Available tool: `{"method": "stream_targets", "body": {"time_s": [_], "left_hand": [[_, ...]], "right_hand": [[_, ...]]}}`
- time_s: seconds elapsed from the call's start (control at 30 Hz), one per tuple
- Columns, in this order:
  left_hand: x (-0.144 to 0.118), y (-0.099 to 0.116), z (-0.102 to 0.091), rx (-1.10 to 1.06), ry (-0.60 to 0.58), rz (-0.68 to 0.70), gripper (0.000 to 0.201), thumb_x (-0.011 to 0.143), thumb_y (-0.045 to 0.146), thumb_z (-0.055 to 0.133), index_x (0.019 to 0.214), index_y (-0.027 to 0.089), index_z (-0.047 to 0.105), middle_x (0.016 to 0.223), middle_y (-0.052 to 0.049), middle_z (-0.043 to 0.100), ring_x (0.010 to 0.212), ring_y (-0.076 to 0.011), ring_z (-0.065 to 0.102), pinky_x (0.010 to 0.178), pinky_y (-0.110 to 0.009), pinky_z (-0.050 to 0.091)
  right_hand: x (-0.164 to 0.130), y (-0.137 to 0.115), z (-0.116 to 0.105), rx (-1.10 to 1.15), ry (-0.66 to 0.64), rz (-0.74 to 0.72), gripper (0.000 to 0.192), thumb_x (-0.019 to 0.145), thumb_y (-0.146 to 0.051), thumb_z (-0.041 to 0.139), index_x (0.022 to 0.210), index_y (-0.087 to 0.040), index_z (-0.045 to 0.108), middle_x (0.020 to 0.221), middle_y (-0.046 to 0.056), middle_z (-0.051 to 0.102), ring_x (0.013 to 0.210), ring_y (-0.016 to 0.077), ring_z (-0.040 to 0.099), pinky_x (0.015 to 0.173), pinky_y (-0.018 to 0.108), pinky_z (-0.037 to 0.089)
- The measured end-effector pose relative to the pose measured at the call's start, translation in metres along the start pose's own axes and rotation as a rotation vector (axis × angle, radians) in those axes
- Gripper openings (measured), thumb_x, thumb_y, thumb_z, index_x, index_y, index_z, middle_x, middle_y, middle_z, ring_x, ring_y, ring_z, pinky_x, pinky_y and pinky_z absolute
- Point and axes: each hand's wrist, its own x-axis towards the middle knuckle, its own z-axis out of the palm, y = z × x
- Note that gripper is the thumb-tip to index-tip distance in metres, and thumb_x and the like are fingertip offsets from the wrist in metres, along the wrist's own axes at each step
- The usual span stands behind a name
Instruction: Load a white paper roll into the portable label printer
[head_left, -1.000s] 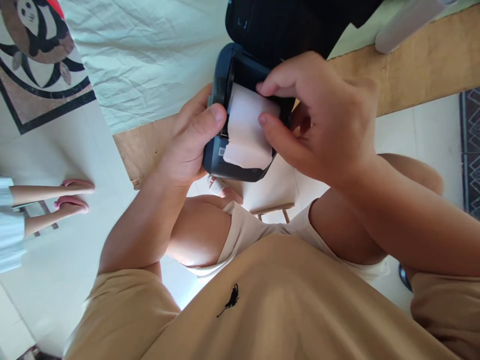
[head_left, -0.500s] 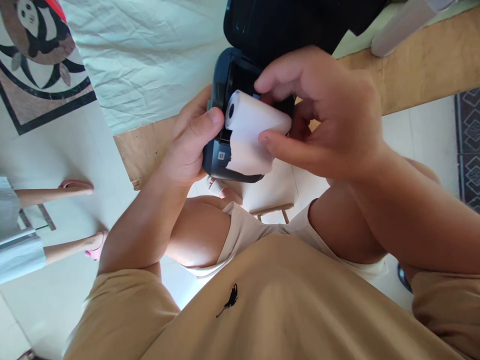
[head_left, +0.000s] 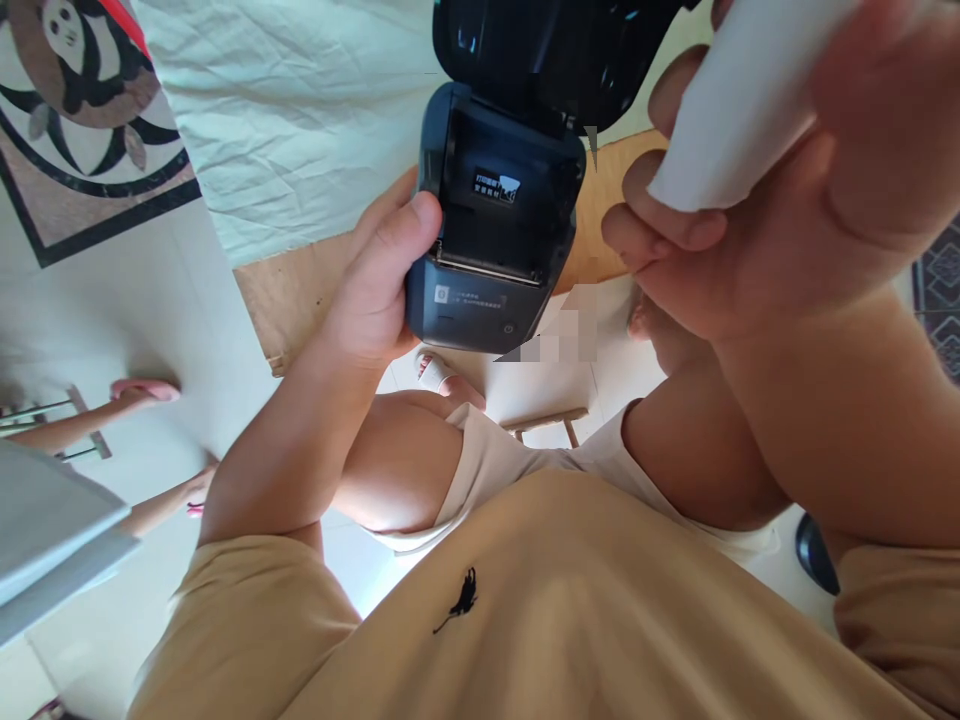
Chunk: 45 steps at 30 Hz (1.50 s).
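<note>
My left hand point(head_left: 386, 275) grips the left side of a small dark portable label printer point(head_left: 480, 310), thumb on its edge. The printer's black lid point(head_left: 525, 50) is swung up, and its paper bay shows bare apart from a printed label point(head_left: 495, 186) on the inner wall. Off to the upper right, my right hand point(head_left: 780, 200) is closed around a white paper roll point(head_left: 750, 100), held up close to the camera. Part of the roll and some fingers run past the top edge of the view.
A pale green cloth point(head_left: 300, 120) covers a wooden table point(head_left: 277, 300) beyond the printer. On the left, another person's legs point(head_left: 142, 420) in pink slippers stand near a floor mat with a panda picture point(head_left: 90, 120). Below the printer is a wooden stool point(head_left: 547, 422).
My right hand has lifted the paper roll out of the printer and carried it up and to the right. My left hand still holds the printer. The other person's legs have shifted.
</note>
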Motion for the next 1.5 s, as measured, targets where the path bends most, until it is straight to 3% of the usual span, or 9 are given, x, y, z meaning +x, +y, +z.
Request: {"method": "stream_targets", "body": {"time_s": [0.1,0.23,0.43,0.57,0.67,0.83,1.07,1.23,1.5], "left_hand": [[0.0,0.0,0.001,-0.006,0.011,0.017,0.04,0.079,0.056,0.058,0.102,0.025,0.071,0.103,-0.006,0.074,0.105,-0.0319,0.07,0.071,-0.037,0.057],[0.001,-0.001,0.002,-0.009,-0.038,0.054,0.038,0.08,0.055,0.056,0.1,0.027,0.072,0.095,-0.006,0.075,0.11,-0.0344,0.068,0.076,-0.041,0.059],[0.002,0.0,0.002,0.021,-0.068,0.066,0.037,0.081,0.053,0.055,0.103,0.028,0.071,0.088,-0.006,0.074,0.115,-0.0355,0.067,0.088,-0.048,0.059],[0.002,-0.002,0.0,0.046,-0.065,0.055,0.038,0.082,0.053,0.053,0.106,0.028,0.069,0.083,-0.004,0.073,0.112,-0.0348,0.069,0.089,-0.049,0.06],[0.001,-0.001,0.001,0.036,-0.06,0.058,0.04,0.08,0.053,0.056,0.107,0.027,0.069,0.082,-0.004,0.074,0.112,-0.0353,0.069,0.088,-0.049,0.06],[-0.002,0.005,0.005,-0.018,-0.053,0.017,0.035,0.079,0.049,0.056,0.101,0.026,0.07,0.083,-0.007,0.075,0.113,-0.0367,0.068,0.084,-0.047,0.06],[0.003,-0.004,0.006,0.018,0.041,0.051,0.041,0.074,0.055,0.052,0.097,0.025,0.068,0.084,-0.007,0.074,0.119,-0.0356,0.064,0.084,-0.044,0.059],[0.0,0.001,0.006,-0.054,-0.054,0.031,0.034,0.079,0.046,0.056,0.1,0.023,0.069,0.091,-0.008,0.076,0.109,-0.0352,0.07,0.083,-0.044,0.061],[-0.001,0.003,0.009,-0.04,-0.033,0.015,0.033,0.08,0.046,0.053,0.098,0.023,0.068,0.091,-0.008,0.075,0.114,-0.0355,0.068,0.086,-0.046,0.061]], "right_hand": [[0.004,-0.001,0.004,0.352,0.083,0.235,0.03,0.059,-0.042,0.068,0.074,-0.024,0.048,0.066,-0.008,0.047,0.038,0.0002,0.031,0.033,0.025,0.027],[0.007,0.0,0.008,0.47,0.236,0.294,0.025,0.051,-0.025,0.062,0.07,-0.022,0.046,0.062,-0.01,0.048,0.039,-0.0011,0.03,0.033,0.019,0.019],[0.0,0.005,0.007,0.152,0.182,0.018,0.004,0.07,-0.022,0.056,0.071,-0.021,0.053,0.057,-0.007,0.043,0.043,0.0026,0.037,0.036,0.021,0.027],[-0.005,0.003,0.002,-0.231,0.11,-0.103,0.012,0.08,-0.028,0.056,0.073,-0.019,0.053,0.071,-0.003,0.049,0.064,0.0053,0.048,0.066,0.027,0.044],[-0.005,0.005,0.0,-0.438,0.056,-0.218,0.016,0.083,-0.036,0.056,0.082,-0.02,0.052,0.084,-0.002,0.05,0.084,0.0079,0.05,0.086,0.029,0.043],[-0.001,0.017,0.0,-0.468,0.101,-0.458,0.024,0.079,-0.038,0.059,0.085,-0.016,0.053,0.082,0.001,0.052,0.08,0.0105,0.052,0.076,0.03,0.041],[-0.001,0.016,0.001,-0.48,0.091,-0.438,0.024,0.079,-0.039,0.058,0.085,-0.017,0.052,0.082,0.001,0.054,0.081,0.012,0.055,0.077,0.03,0.042],[-0.001,0.016,-0.001,-0.491,0.088,-0.429,0.023,0.078,-0.037,0.058,0.085,-0.017,0.052,0.084,0.003,0.056,0.081,0.0127,0.055,0.077,0.031,0.042],[-0.001,0.02,0.001,-0.443,0.074,-0.428,0.019,0.076,-0.035,0.058,0.083,-0.019,0.049,0.081,0.0,0.054,0.08,0.012,0.055,0.076,0.03,0.041]]}}
